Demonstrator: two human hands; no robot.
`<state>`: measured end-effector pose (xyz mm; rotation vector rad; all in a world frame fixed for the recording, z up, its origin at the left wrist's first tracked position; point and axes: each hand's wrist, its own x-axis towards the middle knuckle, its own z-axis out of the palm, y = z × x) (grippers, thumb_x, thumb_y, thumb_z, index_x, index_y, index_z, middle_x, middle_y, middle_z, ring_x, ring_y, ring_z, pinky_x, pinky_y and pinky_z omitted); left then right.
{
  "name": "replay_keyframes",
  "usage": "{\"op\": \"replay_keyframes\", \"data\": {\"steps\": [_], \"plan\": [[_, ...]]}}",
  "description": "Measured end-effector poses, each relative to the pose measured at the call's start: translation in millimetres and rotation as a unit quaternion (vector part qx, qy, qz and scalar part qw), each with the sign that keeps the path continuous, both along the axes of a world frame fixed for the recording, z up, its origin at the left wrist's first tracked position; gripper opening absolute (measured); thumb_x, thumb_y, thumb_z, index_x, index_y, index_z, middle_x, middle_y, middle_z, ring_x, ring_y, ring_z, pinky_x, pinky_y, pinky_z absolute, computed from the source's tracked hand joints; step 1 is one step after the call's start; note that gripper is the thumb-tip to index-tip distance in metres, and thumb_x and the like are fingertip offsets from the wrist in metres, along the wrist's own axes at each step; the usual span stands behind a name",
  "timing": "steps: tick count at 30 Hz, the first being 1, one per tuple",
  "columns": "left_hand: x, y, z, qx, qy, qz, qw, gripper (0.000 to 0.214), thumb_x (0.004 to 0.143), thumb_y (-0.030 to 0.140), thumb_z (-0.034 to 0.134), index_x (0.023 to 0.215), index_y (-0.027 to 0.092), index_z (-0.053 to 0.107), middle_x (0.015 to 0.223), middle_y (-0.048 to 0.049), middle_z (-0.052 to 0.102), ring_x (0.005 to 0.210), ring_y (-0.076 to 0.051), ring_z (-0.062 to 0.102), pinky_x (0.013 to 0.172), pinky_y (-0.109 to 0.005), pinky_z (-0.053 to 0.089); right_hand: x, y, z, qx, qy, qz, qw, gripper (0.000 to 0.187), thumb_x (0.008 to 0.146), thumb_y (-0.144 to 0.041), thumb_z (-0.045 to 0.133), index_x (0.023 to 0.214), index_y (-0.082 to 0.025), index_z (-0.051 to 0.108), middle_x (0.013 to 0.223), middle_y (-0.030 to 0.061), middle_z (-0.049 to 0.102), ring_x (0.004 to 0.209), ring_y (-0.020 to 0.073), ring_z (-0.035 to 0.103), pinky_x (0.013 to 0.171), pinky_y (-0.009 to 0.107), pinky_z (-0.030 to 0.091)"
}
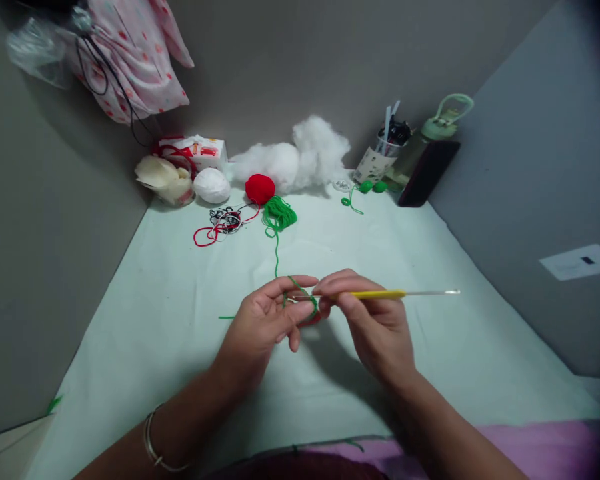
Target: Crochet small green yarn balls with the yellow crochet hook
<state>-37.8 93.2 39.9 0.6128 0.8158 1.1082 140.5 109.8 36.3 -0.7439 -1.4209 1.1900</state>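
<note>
My left hand (273, 317) is closed in a pinch on a strand of green yarn (297, 288) that loops over its forefinger. That strand runs up the table to a loose green yarn pile (279, 213). My right hand (375, 320) grips a crochet hook with a yellow handle (380, 294), its shaft pointing left into the yarn at my left fingertips and its clear tail sticking out to the right. Both hands hover just above the pale green table cover (180, 333), touching each other at the fingertips.
At the back stand a red yarn ball (259, 188), a white ball (211, 185), white stuffing (300, 159), tangled red and black threads (223, 223), a box (200, 152), a cup of tools (380, 157), a bottle (433, 143) and a dark phone (427, 175). Grey walls enclose both sides.
</note>
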Motion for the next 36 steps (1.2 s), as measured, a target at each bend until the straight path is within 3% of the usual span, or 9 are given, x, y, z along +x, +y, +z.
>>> {"op": "replay_keyframes", "data": {"steps": [4,8,15,19,23,29,33,36], "plan": [[0,-1,-1.8,0.014,0.051,0.000,0.999,0.032,0.082,0.031,0.087,0.111,0.020,0.081,0.088,0.0001,0.070,0.045,-0.001,0.047,0.046,-0.019,0.039,-1,0,-2.7,-0.030,0.023,0.010,0.999,0.016,0.104,-0.028,0.066,0.107,-0.029,0.082,0.100,0.0018,0.077,0.082,0.0119,0.071,0.073,0.025,0.060],[-2,-1,-0.5,0.015,0.077,0.012,0.997,0.031,0.082,0.031,0.086,0.111,0.021,0.082,0.088,0.0002,0.069,0.045,-0.001,0.049,0.047,-0.020,0.038,0,2,0.1,-0.088,0.079,0.036,0.992,0.018,0.105,-0.033,0.064,0.104,-0.027,0.082,0.097,0.0005,0.078,0.076,0.0094,0.071,0.071,0.021,0.060],[-2,-2,3.4,0.020,0.086,0.019,0.996,0.031,0.081,0.030,0.084,0.109,0.018,0.080,0.066,0.0043,0.062,0.045,-0.005,0.050,0.048,-0.021,0.038,3,1,2.8,-0.072,0.075,0.043,0.994,0.021,0.107,-0.032,0.060,0.104,-0.024,0.079,0.100,0.0030,0.079,0.076,0.0126,0.075,0.072,0.026,0.065],[-2,-2,3.5,0.022,0.085,0.021,0.996,0.032,0.082,0.029,0.083,0.111,0.018,0.079,0.061,0.0062,0.058,0.045,-0.005,0.052,0.048,-0.020,0.041,2,-3,1.8,-0.017,0.033,0.021,0.999,0.021,0.108,-0.027,0.056,0.109,-0.025,0.077,0.104,0.0041,0.078,0.081,0.0149,0.077,0.073,0.030,0.065],[-1,-1,1.9,0.049,0.086,0.036,0.994,0.030,0.083,0.024,0.082,0.112,0.022,0.079,0.082,0.0048,0.064,0.044,-0.003,0.058,0.049,-0.020,0.045,2,-8,3.4,0.092,-0.067,-0.026,0.993,0.023,0.108,-0.020,0.053,0.113,-0.023,0.075,0.107,0.0053,0.077,0.082,0.0153,0.076,0.076,0.032,0.065],[2,-4,0.0,0.078,0.112,0.067,0.988,0.031,0.086,0.016,0.079,0.115,0.026,0.080,0.085,0.0063,0.063,0.047,-0.001,0.060,0.057,-0.018,0.053,5,-11,7.1,0.284,-0.251,-0.052,0.924,0.022,0.109,-0.018,0.049,0.114,-0.019,0.070,0.099,0.0090,0.080,0.104,0.0207,0.078,0.080,0.032,0.066],[6,-5,-0.8,0.064,0.103,0.072,0.990,0.038,0.082,0.018,0.083,0.120,0.023,0.078,0.084,0.0052,0.062,0.052,-0.003,0.060,0.055,-0.017,0.054,3,-11,1.4,0.330,-0.330,-0.073,0.881,0.022,0.108,-0.021,0.052,0.119,-0.020,0.072,0.105,0.0080,0.082,0.094,0.0183,0.080,0.076,0.027,0.067],[5,-4,1.0,0.007,0.020,0.024,0.999,0.058,0.077,0.025,0.090,0.133,0.021,0.072,0.082,0.0050,0.063,0.046,-0.002,0.048,0.044,-0.016,0.048,1,-13,-2.6,0.347,-0.337,-0.099,0.870,0.024,0.104,-0.019,0.060,0.122,-0.025,0.075,0.107,0.0061,0.081,0.094,0.0198,0.079,0.079,0.030,0.068]]}}
